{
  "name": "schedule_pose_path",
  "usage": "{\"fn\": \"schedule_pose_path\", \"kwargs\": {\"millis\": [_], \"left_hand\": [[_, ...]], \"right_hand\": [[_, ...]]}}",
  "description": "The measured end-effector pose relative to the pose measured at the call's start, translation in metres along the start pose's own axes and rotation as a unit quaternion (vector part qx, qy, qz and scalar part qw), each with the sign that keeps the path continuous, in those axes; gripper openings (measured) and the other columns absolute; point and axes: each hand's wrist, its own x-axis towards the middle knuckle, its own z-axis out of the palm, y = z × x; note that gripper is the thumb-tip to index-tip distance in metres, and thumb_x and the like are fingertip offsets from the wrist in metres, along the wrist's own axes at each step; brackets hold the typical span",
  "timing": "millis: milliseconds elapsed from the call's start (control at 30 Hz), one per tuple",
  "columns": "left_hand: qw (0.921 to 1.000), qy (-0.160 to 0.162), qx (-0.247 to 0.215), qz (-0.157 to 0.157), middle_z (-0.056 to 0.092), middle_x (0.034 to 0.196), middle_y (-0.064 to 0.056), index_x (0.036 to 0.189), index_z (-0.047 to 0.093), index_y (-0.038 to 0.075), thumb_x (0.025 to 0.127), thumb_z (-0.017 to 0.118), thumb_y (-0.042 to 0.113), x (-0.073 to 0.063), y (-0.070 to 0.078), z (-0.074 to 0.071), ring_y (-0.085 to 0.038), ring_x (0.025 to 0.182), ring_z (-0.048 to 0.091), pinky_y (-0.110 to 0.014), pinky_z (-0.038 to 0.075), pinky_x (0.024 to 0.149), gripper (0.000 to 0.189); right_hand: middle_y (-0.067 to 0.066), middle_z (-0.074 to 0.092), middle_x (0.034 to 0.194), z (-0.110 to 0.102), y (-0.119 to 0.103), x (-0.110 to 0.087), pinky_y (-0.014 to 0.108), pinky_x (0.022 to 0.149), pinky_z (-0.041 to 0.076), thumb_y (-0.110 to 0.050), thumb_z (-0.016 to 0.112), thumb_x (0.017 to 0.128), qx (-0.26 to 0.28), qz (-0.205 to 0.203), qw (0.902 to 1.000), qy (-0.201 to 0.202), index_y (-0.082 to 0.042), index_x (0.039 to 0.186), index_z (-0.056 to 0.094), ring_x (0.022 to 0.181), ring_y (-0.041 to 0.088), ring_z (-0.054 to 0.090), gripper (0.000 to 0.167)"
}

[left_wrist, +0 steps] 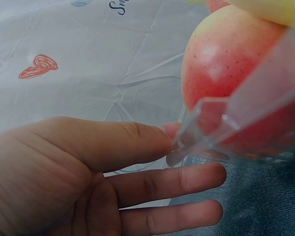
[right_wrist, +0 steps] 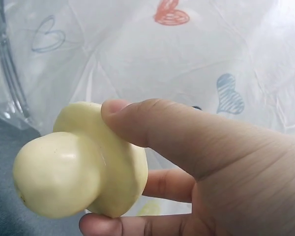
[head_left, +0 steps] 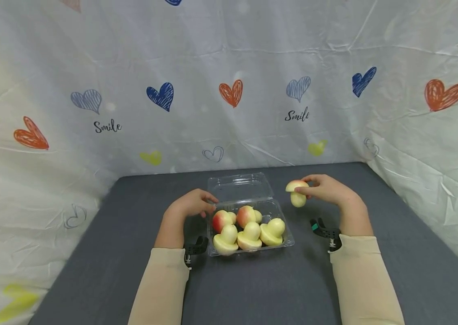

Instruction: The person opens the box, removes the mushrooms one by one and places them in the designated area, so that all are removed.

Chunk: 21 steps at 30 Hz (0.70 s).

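My right hand (head_left: 327,188) holds a toy mushroom (head_left: 298,200) above the dark table, right of a clear plastic box (head_left: 271,209). Its cap is yellow and red, and its pale stem points down in the head view. In the right wrist view, the thumb lies on the pale underside (right_wrist: 120,152) of the cap with fingers around the far side. At the box's left edge, my left hand (head_left: 191,204) pinches the rim between thumb and index finger. Several similar mushrooms (head_left: 249,235) lie inside; the back ones (head_left: 246,215) show red caps.
The hinged clear lid (head_left: 241,186) lies open behind the box. Dark grey cloth covers the table (head_left: 253,289). A white curtain (head_left: 196,54) printed with hearts stands behind and along both sides. Black straps (head_left: 325,231) sit around the wrists.
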Motion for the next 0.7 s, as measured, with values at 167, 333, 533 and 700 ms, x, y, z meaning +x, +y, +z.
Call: {"fn": "schedule_pose_path", "kwargs": {"millis": [167, 333, 533, 700], "left_hand": [[1.0, 0.001, -0.001, -0.002, 0.072, 0.106, -0.006, 0.134, 0.068, 0.006, 0.099, 0.068, 0.016, -0.001, 0.001, 0.0, -0.026, 0.083, 0.068, -0.051, 0.052, 0.09, 0.036], [1.0, 0.0, -0.003, -0.004, 0.072, 0.107, -0.007, 0.134, 0.068, 0.006, 0.1, 0.067, 0.017, -0.001, 0.002, 0.0, -0.026, 0.084, 0.068, -0.051, 0.051, 0.092, 0.036], [0.9999, -0.003, -0.004, -0.009, 0.072, 0.109, -0.006, 0.135, 0.068, 0.007, 0.101, 0.067, 0.018, -0.001, 0.0, 0.0, -0.025, 0.086, 0.068, -0.051, 0.051, 0.092, 0.036], [0.9999, -0.002, -0.006, -0.007, 0.072, 0.109, -0.006, 0.135, 0.068, 0.007, 0.1, 0.067, 0.019, 0.0, -0.001, 0.001, -0.024, 0.086, 0.068, -0.052, 0.051, 0.093, 0.036]], "right_hand": [[0.01, 0.068, 0.108, 0.003, 0.004, 0.003, 0.048, 0.087, 0.047, -0.054, 0.063, 0.099, -0.011, 0.006, 0.9999, -0.002, -0.002, 0.144, 0.053, 0.103, 0.036, 0.059, 0.069], [0.011, 0.068, 0.107, 0.006, 0.007, 0.006, 0.051, 0.089, 0.047, -0.052, 0.063, 0.1, -0.019, 0.004, 0.9998, 0.0, 0.001, 0.143, 0.053, 0.103, 0.036, 0.06, 0.069], [0.011, 0.069, 0.101, 0.014, 0.009, 0.013, 0.056, 0.094, 0.044, -0.051, 0.063, 0.099, -0.034, 0.005, 0.9994, -0.01, 0.0, 0.142, 0.055, 0.1, 0.03, 0.061, 0.067], [0.012, 0.069, 0.1, 0.02, 0.011, 0.019, 0.057, 0.095, 0.044, -0.051, 0.065, 0.098, -0.052, 0.019, 0.9984, -0.013, 0.001, 0.143, 0.053, 0.099, 0.029, 0.061, 0.07]]}}
